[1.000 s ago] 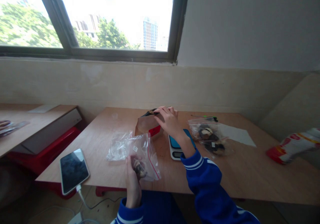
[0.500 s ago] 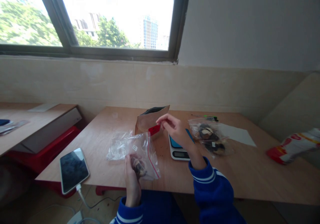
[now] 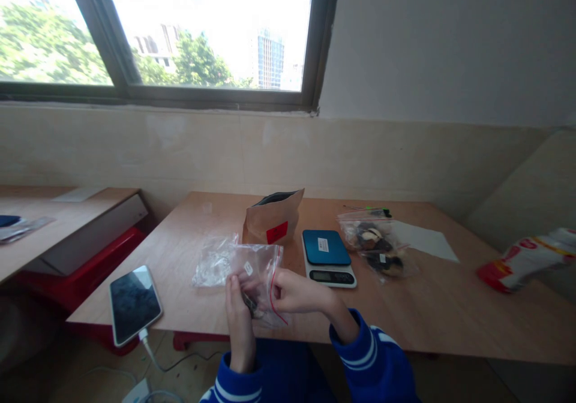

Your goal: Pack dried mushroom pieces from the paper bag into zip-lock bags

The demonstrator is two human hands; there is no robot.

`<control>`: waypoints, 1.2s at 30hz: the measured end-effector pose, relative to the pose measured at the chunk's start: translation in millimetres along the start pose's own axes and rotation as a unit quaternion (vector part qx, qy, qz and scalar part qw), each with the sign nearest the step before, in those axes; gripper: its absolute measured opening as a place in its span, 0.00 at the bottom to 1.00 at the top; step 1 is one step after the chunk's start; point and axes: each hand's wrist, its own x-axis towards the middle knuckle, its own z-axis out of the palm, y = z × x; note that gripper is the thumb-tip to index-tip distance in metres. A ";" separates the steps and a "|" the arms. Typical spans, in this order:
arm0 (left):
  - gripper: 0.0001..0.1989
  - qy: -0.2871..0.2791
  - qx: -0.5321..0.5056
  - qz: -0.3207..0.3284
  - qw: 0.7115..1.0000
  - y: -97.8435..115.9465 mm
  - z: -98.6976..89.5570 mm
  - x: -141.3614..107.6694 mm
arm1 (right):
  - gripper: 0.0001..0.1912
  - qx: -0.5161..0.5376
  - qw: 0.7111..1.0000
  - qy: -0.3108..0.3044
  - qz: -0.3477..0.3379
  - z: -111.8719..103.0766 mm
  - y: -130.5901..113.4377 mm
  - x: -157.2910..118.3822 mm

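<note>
My left hand (image 3: 240,324) is closed around the side of a clear zip-lock bag (image 3: 261,259) with a red seal line and a small white label. Dark and pale dried pieces (image 3: 250,303) lie low in the bag, partly covered by my fingers. At the bag's red-lined mouth is my right hand (image 3: 299,292), fingers curled, with the fingertips reaching in behind the plastic. Whatever they hold, if anything, is hidden. Behind the bag stands an open brown paper pouch (image 3: 261,223) with a red label. A kitchen scale (image 3: 326,248) with a blue top lies right of it.
Crumpled clear plastic (image 3: 211,262) lies left of the bag. Filled zip-lock bags (image 3: 378,241) and a white paper sheet (image 3: 425,241) are right of the scale. A phone (image 3: 135,304) with a cable sits at the left edge, a red-and-white package (image 3: 524,259) at far right.
My right hand has moved down and toward me, from beside the paper pouch to the zip-lock bag's mouth. The scale is now uncovered. My left hand stays on the bag.
</note>
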 end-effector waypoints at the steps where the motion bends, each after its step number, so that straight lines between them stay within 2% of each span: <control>1: 0.18 -0.004 0.011 -0.001 1.000 -1.5 0.2 1.1 | 0.17 0.001 1.000 -0.015 -0.013 0.0 -0.5 0.2; 5: 0.21 -0.032 0.012 -0.009 0.999 -4.4 -0.2 2.6 | 0.17 -0.004 0.999 -0.021 -0.025 1.6 -4.2 1.7; 9: 0.22 -0.056 -0.024 -0.028 0.998 -2.9 -2.6 1.0 | 0.13 -0.041 0.999 0.018 0.020 3.3 -2.7 2.2; 12: 0.22 -0.052 -0.059 -0.054 0.995 -0.3 -2.7 -0.4 | 0.08 -0.056 0.996 0.049 0.042 1.4 2.5 -0.8; 14: 0.22 -0.048 -0.082 -0.072 0.993 1.8 -1.7 -1.0 | 0.10 -0.051 0.995 0.073 0.045 -1.8 5.0 -4.2; 19: 0.25 -0.093 -0.146 -0.145 0.974 6.2 1.2 -1.2 | 0.13 0.001 0.989 0.138 0.049 -16.1 -0.2 -14.4; 25: 0.18 -0.065 -0.203 -0.207 0.955 8.6 3.5 -3.0 | 0.11 -0.025 0.976 0.214 0.040 -43.4 -14.2 -18.3; 28: 0.16 -0.047 -0.211 -0.220 0.951 7.9 2.9 -3.4 | 0.12 -0.057 0.936 0.348 0.008 -64.6 -13.0 -8.7; 31: 0.15 -0.035 -0.211 -0.215 0.953 6.5 1.5 -3.1 | 0.13 -0.078 0.863 0.497 -0.038 -88.5 -7.1 7.6; 33: 0.16 -0.034 -0.209 -0.210 0.954 5.4 0.9 -2.9 | 0.14 -0.103 0.831 0.543 -0.060 -102.0 -3.6 19.4; 36: 0.16 -0.033 -0.204 -0.205 0.957 4.0 0.6 -3.0 | 0.13 -0.157 0.813 0.555 -0.079 -113.5 1.4 34.7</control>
